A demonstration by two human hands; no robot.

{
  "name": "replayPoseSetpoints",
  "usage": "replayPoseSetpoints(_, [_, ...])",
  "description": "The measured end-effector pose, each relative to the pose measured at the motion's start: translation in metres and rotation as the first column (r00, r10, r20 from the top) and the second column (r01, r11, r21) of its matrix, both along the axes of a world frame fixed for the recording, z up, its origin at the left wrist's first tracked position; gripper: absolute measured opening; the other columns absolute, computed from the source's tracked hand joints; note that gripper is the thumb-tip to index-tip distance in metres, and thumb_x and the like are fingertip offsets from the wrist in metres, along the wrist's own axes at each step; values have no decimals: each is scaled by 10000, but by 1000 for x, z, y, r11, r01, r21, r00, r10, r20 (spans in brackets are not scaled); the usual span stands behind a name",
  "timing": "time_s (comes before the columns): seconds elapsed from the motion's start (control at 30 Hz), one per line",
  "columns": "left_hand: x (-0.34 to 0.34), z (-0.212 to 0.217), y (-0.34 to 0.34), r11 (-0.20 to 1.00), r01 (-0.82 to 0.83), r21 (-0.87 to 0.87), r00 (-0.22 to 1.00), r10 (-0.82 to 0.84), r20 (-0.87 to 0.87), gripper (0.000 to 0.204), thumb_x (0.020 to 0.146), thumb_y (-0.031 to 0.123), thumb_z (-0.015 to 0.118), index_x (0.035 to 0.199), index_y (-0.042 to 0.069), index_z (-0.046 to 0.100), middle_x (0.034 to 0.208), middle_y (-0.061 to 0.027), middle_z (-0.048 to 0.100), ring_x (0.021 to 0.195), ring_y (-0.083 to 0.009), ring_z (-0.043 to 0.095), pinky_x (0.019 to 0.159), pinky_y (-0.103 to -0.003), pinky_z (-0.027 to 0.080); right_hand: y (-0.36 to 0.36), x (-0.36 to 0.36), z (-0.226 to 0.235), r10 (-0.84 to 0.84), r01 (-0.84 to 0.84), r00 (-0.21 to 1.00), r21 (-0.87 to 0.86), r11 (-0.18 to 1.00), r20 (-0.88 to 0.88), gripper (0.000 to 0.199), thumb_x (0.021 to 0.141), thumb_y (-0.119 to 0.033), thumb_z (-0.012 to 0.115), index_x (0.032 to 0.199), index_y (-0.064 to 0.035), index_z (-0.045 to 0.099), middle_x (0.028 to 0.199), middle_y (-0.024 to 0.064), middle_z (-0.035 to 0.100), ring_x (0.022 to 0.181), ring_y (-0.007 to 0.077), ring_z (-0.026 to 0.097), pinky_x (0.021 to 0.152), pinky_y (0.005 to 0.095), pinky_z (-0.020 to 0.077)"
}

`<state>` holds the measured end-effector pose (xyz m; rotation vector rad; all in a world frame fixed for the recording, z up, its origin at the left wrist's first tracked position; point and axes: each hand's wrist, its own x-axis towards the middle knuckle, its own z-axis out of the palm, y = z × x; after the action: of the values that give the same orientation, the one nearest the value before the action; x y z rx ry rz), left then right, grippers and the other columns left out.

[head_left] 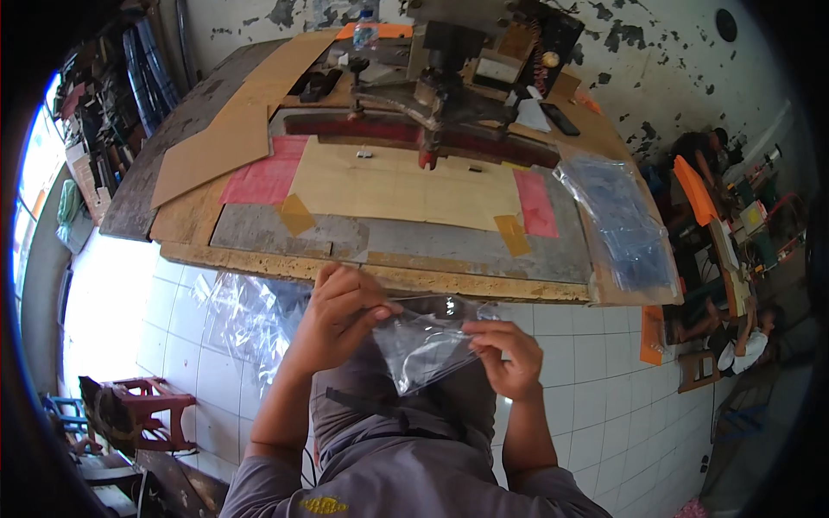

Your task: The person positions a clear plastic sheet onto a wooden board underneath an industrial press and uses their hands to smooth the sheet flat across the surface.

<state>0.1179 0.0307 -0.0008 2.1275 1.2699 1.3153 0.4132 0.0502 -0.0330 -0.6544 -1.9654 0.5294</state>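
Observation:
A clear plastic sheet or bag (423,344) hangs between my hands, just off the front edge of the work table and above my lap. My left hand (344,311) pinches its upper left part, close to the table's edge. At the right side of the plastic, my right hand (509,352) grips it between thumb and fingers. Beyond my hands, a press (427,129) with a long dark red bar stands over a cream sheet (380,186) fixed with tape on a grey plate (345,237).
A stack of clear plastic sheets (617,224) lies at the table's right. More crumpled plastic (255,319) hangs below its front edge at left. Brown cardboard (216,155), a phone (560,119) and a bottle (366,33) are on the table. A red stool (160,410) stands lower left; people work far right.

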Motion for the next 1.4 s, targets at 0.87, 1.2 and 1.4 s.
replayPoseSetpoints(0.87, [48, 1, 4, 965, 163, 207, 948, -96, -304, 206, 823, 112, 698, 1013, 75, 629, 858, -28, 597, 756, -206, 667, 637, -348, 544, 3, -34, 54, 41, -16, 996, -293, 956, 79, 259, 811, -18, 811, 1049, 13, 716, 992, 114, 738, 913, 238, 725, 783, 330, 563])
replayPoseSetpoints(1.2, [50, 6, 0, 974, 112, 198, 936, -36, -351, 330, 808, 72, 700, 1129, 84, 627, 986, -71, 629, 852, -254, 686, 738, -376, 567, 0, -35, 52, -90, 118, 989, -269, 956, 117, 247, 809, 23, 797, 1045, -12, 735, 970, 101, 732, 876, 225, 713, 750, 320, 550])
replayPoseSetpoints(1.4, [27, -7, -11, 988, -63, -141, 995, 52, -85, 291, 876, 162, 768, 1133, 104, 645, 963, -38, 703, 858, -253, 696, 741, -360, 522, 10, -18, 46, -144, 153, 988, -281, 947, 53, 145, 869, 18, 749, 1008, -22, 741, 923, 74, 737, 831, 153, 684, 686, 262, 492])
